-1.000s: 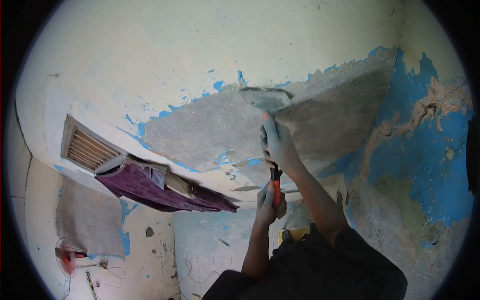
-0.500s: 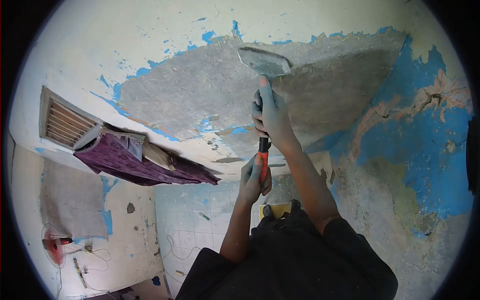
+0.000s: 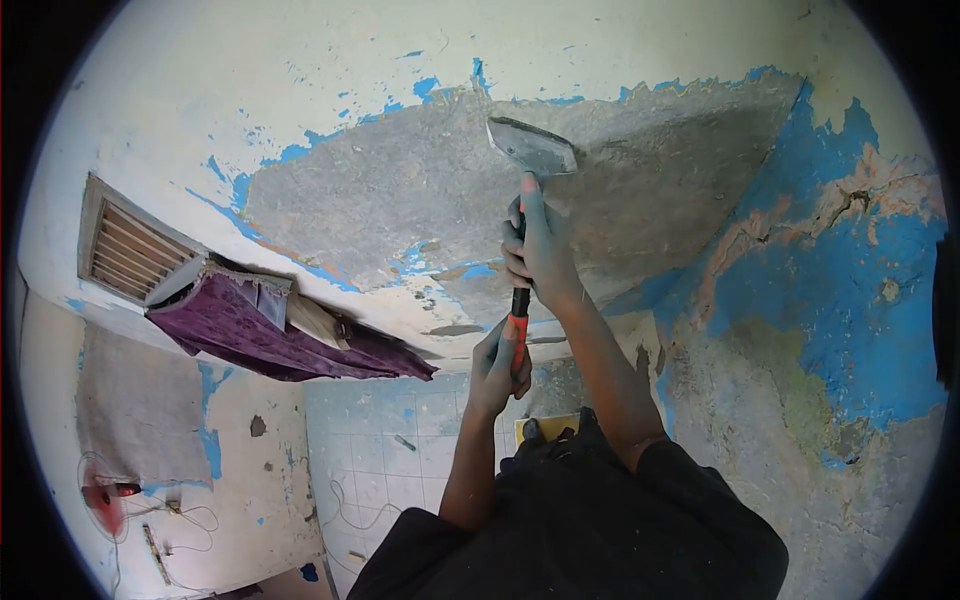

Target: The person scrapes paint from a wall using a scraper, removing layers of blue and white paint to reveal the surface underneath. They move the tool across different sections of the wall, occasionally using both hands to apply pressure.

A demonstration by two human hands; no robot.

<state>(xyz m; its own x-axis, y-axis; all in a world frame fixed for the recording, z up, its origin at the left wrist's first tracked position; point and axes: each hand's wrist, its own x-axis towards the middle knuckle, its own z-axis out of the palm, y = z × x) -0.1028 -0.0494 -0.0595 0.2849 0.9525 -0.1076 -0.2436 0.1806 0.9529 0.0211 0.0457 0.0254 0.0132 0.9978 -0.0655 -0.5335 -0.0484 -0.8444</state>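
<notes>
My right hand [image 3: 543, 250] is closed round the upper handle of a wide-bladed scraper [image 3: 535, 150], its thumb stretched toward the blade. Lower down, my left hand [image 3: 497, 367] wraps the red and black grip near the handle's bottom end. The scraper's dusty grey blade overlaps a bare grey patch [image 3: 370, 190] of the wall, just below its ragged upper border. Cream paint [image 3: 300, 60] with blue flakes surrounds this patch.
At the left are a slatted vent [image 3: 138, 240] and a hanging purple cloth [image 3: 270, 335]. A red fan [image 3: 103, 494] stands lower left, with cables nearby. Peeling blue wall [image 3: 870, 310] lies to the right. Beneath me are a yellow platform [image 3: 562, 428] and a tiled floor [image 3: 375, 455].
The view has tilted up a little, so the wall and blade appear lower. Both hands keep their hold on the scraper, whose handle leans slightly more to the left at the bottom.
</notes>
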